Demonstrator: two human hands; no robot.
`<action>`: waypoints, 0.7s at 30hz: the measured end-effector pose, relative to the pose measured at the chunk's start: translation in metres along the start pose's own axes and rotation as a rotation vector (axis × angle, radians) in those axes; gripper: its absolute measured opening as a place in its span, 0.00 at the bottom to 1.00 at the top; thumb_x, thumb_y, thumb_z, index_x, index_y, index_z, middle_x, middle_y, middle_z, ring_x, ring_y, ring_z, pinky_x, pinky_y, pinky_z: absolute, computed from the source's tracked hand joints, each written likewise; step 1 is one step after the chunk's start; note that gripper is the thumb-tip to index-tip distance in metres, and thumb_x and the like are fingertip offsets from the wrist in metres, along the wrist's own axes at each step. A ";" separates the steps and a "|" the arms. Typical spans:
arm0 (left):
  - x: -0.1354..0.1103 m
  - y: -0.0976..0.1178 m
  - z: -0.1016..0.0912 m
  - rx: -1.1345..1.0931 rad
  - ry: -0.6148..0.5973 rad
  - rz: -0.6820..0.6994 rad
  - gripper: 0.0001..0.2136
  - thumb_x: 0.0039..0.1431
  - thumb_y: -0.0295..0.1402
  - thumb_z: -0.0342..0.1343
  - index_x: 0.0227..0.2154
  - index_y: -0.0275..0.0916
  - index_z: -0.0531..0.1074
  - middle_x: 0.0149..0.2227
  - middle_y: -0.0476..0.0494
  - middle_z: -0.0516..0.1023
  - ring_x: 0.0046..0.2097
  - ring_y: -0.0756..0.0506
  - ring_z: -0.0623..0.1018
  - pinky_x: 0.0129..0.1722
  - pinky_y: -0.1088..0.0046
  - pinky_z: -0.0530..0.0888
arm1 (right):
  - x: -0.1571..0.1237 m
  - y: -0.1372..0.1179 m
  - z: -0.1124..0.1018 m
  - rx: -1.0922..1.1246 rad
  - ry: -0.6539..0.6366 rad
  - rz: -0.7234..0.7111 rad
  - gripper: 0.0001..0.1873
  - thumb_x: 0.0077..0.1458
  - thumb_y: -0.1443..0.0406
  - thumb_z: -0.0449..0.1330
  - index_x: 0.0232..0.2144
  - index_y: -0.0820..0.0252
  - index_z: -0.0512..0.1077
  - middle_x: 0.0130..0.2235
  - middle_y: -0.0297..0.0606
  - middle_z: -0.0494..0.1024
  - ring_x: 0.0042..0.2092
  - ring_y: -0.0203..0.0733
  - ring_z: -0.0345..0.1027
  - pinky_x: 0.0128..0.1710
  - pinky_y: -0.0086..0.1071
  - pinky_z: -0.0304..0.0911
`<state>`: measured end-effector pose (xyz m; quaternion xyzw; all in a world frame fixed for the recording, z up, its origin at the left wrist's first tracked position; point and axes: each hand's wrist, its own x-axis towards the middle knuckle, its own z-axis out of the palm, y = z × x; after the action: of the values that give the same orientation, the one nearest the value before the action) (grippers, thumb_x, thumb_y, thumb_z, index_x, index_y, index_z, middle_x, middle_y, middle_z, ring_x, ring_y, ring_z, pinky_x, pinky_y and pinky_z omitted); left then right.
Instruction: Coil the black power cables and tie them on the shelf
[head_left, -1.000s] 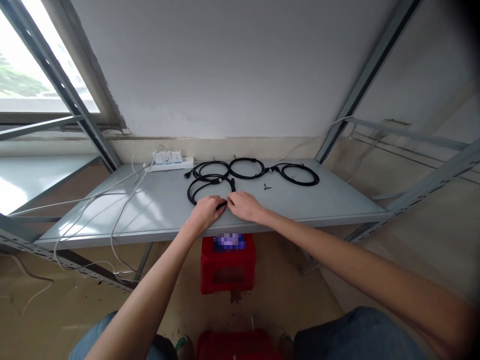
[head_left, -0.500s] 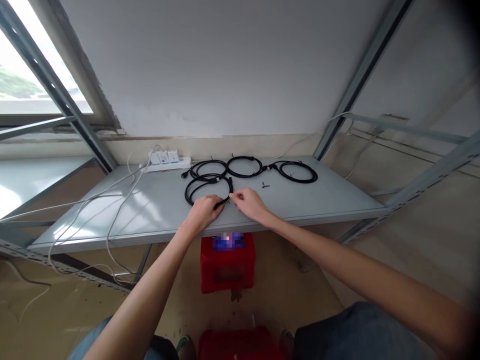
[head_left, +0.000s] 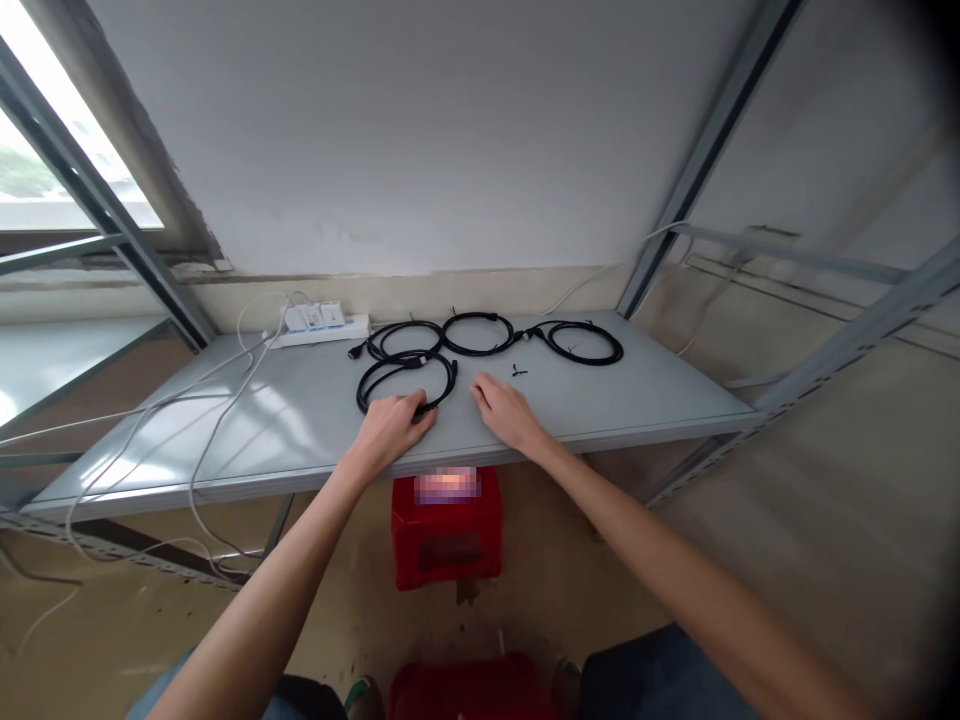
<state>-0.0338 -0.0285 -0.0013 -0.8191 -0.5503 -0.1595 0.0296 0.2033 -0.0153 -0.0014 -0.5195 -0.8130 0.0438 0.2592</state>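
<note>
Several black coiled cables lie on a grey metal shelf [head_left: 645,400]. The nearest coil [head_left: 405,375] sits just beyond my left hand [head_left: 394,425], whose fingers rest on its near edge, curled over the cable. My right hand [head_left: 506,408] lies flat on the shelf to the right of that coil, fingers stretched out, holding nothing. Three more coils [head_left: 478,333] line the back of the shelf, the rightmost coil [head_left: 581,342] set apart. A small black twist tie [head_left: 517,371] lies loose just beyond my right hand.
A white power strip [head_left: 315,325] with plugged adapters sits at the back left, white cords [head_left: 202,400] trailing off the shelf's left front edge. Slanted metal frame posts [head_left: 697,160] flank the shelf. A red stool [head_left: 448,525] stands below, under the front edge.
My hands, pinched together on the near coil's end, have come apart. The right hand let go and moved right, flat on the shelf. The left stays on the coil.
</note>
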 end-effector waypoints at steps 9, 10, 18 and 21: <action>-0.021 -0.005 -0.008 0.036 -0.040 0.181 0.16 0.70 0.41 0.48 0.27 0.42 0.72 0.30 0.40 0.78 0.35 0.42 0.77 0.36 0.67 0.65 | 0.003 -0.002 0.001 -0.136 -0.151 0.025 0.13 0.73 0.62 0.51 0.39 0.57 0.75 0.43 0.41 0.81 0.43 0.42 0.73 0.37 0.31 0.53; -0.026 -0.010 -0.010 0.014 -0.033 0.248 0.16 0.70 0.40 0.48 0.27 0.42 0.71 0.31 0.40 0.78 0.37 0.42 0.76 0.38 0.67 0.66 | 0.004 -0.003 0.001 -0.141 -0.158 0.018 0.12 0.73 0.62 0.53 0.39 0.57 0.75 0.44 0.42 0.81 0.44 0.42 0.73 0.37 0.31 0.53; -0.050 -0.061 -0.050 0.006 -0.003 0.296 0.14 0.70 0.41 0.47 0.35 0.43 0.75 0.45 0.36 0.78 0.48 0.37 0.73 0.49 0.58 0.69 | 0.004 0.003 0.001 0.008 -0.147 -0.011 0.17 0.67 0.50 0.62 0.45 0.55 0.72 0.39 0.35 0.80 0.39 0.41 0.72 0.35 0.30 0.52; -0.056 -0.082 -0.064 0.017 -0.036 0.239 0.13 0.68 0.40 0.48 0.42 0.47 0.78 0.50 0.38 0.78 0.52 0.36 0.74 0.54 0.56 0.69 | 0.002 0.004 0.001 -0.014 -0.117 -0.010 0.12 0.70 0.57 0.59 0.50 0.56 0.70 0.44 0.38 0.80 0.43 0.41 0.73 0.37 0.31 0.55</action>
<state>-0.1422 -0.0605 0.0330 -0.8813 -0.4504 -0.1354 0.0457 0.2055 -0.0114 -0.0029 -0.5137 -0.8297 0.0672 0.2078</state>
